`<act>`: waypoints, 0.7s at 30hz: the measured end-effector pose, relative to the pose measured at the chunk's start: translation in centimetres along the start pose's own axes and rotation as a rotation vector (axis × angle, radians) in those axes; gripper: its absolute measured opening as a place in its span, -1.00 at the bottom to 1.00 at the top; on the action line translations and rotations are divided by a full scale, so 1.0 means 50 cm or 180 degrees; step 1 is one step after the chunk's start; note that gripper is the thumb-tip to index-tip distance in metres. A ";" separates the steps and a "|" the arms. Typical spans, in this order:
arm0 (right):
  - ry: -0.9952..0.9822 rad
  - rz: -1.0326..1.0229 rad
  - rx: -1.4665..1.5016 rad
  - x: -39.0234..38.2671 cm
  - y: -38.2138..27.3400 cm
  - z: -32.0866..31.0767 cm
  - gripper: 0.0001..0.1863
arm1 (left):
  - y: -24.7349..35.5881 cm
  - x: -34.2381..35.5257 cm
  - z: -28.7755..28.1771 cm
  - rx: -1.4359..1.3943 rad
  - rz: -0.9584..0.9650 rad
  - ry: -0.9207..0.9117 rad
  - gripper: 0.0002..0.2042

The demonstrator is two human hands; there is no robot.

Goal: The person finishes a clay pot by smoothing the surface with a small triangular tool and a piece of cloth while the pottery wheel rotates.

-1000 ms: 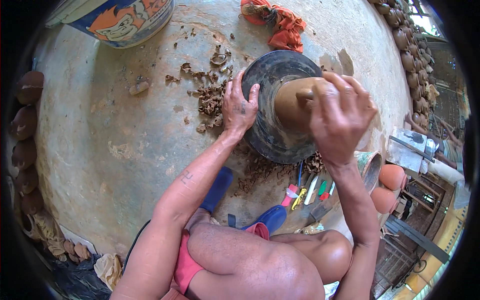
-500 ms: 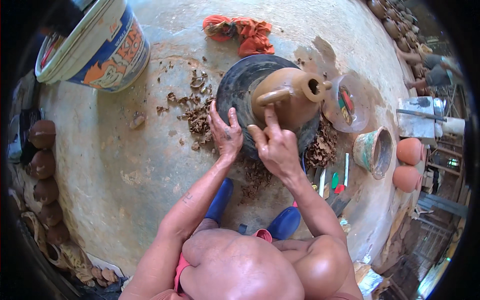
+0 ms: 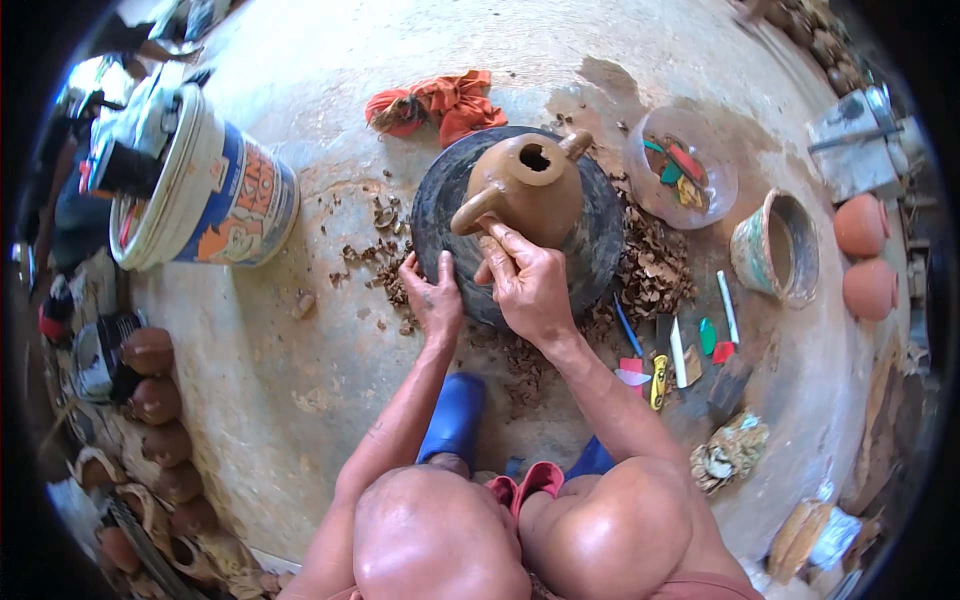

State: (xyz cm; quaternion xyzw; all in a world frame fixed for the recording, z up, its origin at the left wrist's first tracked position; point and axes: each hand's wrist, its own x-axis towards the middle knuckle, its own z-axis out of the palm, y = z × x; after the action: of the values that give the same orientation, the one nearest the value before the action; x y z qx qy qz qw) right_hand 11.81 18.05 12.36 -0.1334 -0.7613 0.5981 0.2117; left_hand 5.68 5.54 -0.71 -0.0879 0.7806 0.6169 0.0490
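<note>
A brown wet-clay jug with a round mouth and two loop handles stands on a dark round turntable. With index finger stretched out, my right hand touches the near-left handle; its other fingers are partly curled and the thumb is apart. My left hand is at the turntable's near-left edge, fingers spread and holding nothing. Clay shavings lie heaped on the floor round the turntable.
An orange cloth bundle lies beyond the turntable. On the right are a clear bowl of small tools, a green-stained pot, a yellow-handled tool and two reddish pots. A large white bucket stands left, above a row of clay pots.
The jug has turned so its mouth faces more upward in view and its handle sits farther left. My right index finger stays at the handle. The whole view has shifted.
</note>
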 end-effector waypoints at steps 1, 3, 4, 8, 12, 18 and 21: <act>-0.0033 0.0157 0.0029 0.001 0.000 -0.016 -0.58 | 0.033 -0.008 0.006 0.0009 -0.0169 -0.0076 -0.30; -0.0187 0.0459 0.0410 0.004 -0.032 0.006 -0.59 | 0.047 0.039 -0.033 -0.0590 0.0118 -0.0110 -0.24; -0.0161 0.0235 0.0414 -0.002 -0.018 0.018 -0.59 | 0.059 0.040 -0.032 -0.0616 0.0100 -0.0457 -0.18; -0.0132 -0.0520 -0.0735 -0.019 0.011 0.013 -0.55 | 0.061 0.055 -0.025 -0.0338 0.0102 -0.0775 -0.14; -0.0205 -0.0719 -0.1665 -0.009 -0.014 0.006 -0.59 | 0.014 0.091 -0.043 -0.0790 -0.0019 -0.1102 -0.15; -0.0565 -0.0179 -0.2333 0.001 -0.023 -0.018 -0.68 | 0.000 0.078 -0.039 -0.0512 0.0060 -0.1078 -0.17; -0.0596 -0.0359 -0.1368 0.001 0.011 0.003 -0.61 | -0.001 0.084 -0.040 0.0153 0.0089 -0.0829 -0.21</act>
State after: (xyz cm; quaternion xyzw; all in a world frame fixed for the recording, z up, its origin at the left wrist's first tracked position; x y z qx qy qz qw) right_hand 11.68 18.06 11.78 -0.0766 -0.8937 0.4193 0.1400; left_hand 1.64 3.24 -1.06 0.0050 0.7833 0.6049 0.1434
